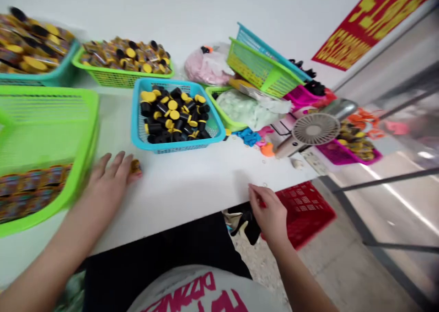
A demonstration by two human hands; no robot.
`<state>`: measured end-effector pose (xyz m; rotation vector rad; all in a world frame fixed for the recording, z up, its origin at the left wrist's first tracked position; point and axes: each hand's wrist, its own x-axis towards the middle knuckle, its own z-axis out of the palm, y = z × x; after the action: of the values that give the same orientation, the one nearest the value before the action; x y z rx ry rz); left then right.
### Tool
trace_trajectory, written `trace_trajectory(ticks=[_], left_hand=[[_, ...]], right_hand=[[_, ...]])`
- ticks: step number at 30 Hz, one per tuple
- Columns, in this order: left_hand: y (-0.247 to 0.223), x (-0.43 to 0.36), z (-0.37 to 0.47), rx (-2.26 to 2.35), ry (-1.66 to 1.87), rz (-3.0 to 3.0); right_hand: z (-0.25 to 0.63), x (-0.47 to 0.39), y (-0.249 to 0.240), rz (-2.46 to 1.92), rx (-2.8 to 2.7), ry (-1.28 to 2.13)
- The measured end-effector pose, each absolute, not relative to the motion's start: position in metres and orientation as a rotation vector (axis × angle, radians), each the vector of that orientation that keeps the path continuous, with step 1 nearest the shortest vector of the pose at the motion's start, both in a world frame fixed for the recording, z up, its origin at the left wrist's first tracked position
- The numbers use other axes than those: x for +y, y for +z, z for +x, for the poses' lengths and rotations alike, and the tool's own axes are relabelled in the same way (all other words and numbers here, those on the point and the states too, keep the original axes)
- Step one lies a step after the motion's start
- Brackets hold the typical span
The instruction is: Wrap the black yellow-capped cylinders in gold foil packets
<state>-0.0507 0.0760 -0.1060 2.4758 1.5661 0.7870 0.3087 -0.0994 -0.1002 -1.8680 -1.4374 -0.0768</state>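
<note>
The two hands are well apart. The left hand (113, 177) lies flat on the white table (192, 179), its thumb and fingers about a small printed piece (136, 167), between the green basket (92, 115) and the blue basket (135, 115); I cannot tell how firmly it is gripped. The right hand (270, 211) has its fingertips drawn together near the table edge; the blur hides whether something thin is between. In my judgement, a loose thumb could let the piece slide, and anything dropped at right could fall towards the red crate (303, 209).
</note>
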Motion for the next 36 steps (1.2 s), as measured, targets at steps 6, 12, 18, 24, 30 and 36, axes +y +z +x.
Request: trace_trajectory(ticks=[6,12,18,24,30,36], left_hand=[[-0.12,0.096,-0.061,1.369,0.43,2.745],[-0.136,0.112,-0.064,1.609,0.406,2.577],[-0.107,0.102,-0.046,1.756,0.365,2.398],[-0.07,0.081,-0.034,1.692,0.394,2.391],[-0.078,0.052,-0.022,1.408,0.601,2.675],[-0.091,0.039,0.014,1.135,0.294,2.663]], right_hand=[[0.389,-0.106,-0.118,-2.138,-1.38,-0.111],[0.41,-0.073,-0.105,-2.167,-1.506,-0.05],[0.453,-0.02,-0.092,-2.091,-1.555,-0.109],[0.45,0.016,-0.082,-1.857,-1.632,-0.271],[0.378,0.031,-0.055,-1.663,-1.734,-0.424],[0.274,0.086,0.0,-1.413,-1.896,-0.179]])
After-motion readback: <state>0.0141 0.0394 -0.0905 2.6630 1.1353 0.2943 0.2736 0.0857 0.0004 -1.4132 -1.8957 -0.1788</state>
